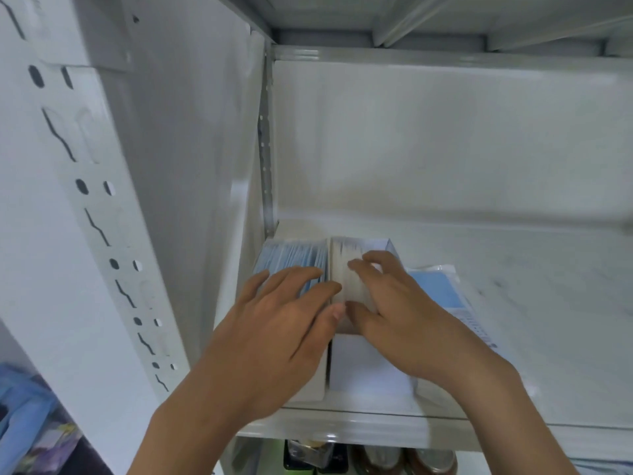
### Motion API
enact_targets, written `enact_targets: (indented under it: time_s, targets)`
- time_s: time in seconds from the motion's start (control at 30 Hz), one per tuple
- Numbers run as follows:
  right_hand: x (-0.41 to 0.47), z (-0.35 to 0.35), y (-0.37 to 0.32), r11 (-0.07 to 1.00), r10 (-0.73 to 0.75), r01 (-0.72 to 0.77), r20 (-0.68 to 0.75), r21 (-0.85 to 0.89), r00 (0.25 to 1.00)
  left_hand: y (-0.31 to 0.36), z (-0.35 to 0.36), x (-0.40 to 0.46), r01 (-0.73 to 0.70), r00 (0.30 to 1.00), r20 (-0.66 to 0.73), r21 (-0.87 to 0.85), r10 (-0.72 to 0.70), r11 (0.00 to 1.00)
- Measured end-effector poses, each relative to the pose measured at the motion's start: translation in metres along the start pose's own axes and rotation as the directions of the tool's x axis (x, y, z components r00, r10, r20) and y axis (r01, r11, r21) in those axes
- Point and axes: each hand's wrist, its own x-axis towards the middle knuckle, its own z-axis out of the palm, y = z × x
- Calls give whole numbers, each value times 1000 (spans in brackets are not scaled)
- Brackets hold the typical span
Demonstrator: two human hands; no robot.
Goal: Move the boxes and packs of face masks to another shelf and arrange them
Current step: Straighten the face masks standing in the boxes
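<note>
Two open white boxes stand side by side at the left end of a white metal shelf (513, 255). The left box (291, 258) holds blue masks standing on edge; the right box (370, 365) holds white masks. My left hand (274, 323) lies flat on the blue masks with fingers spread. My right hand (394, 313) rests on the white masks, its fingers curled over them and its thumb at their near end. A flat clear pack of blue masks (442, 293) lies on the shelf just right of the boxes, partly under my right wrist.
A white upright with slots and holes (102, 214) stands at the left. The shelf's back wall (445, 138) is close behind the boxes. Jars and a dark container (373, 457) sit on the level below. Blue and patterned items (30, 416) lie at the lower left.
</note>
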Motion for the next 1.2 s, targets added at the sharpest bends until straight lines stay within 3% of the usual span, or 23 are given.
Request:
enact_targets:
  time_s: [0.13,0.33,0.53,0.93,1.03,1.13,1.2]
  targets:
    - [10,1,-1,991,135,-136,-104,-6,985,-2,3,-1,1,1000,-6,3,-1,1000]
    - [15,2,-5,957,249,-260,-97,-130,964,-2,4,-2,6,1000,-8,45,-5,999]
    - [17,-6,-11,961,224,-220,5,-165,975,-4,5,-3,5,1000,-14,55,-4,998]
    - [3,-5,-16,886,-1,-82,-179,-456,984,-6,7,-3,12,998,-57,32,-10,999]
    - [-13,2,-15,817,-47,6,-56,-577,997,-8,7,-3,18,998,-64,23,-17,1000]
    - [-18,5,-18,838,37,-48,-32,-544,999,-6,8,-3,11,997,-72,39,-9,999]
    - [-18,6,-18,861,10,-31,-43,-508,999,-5,9,-3,4,997,-71,45,-1,999]
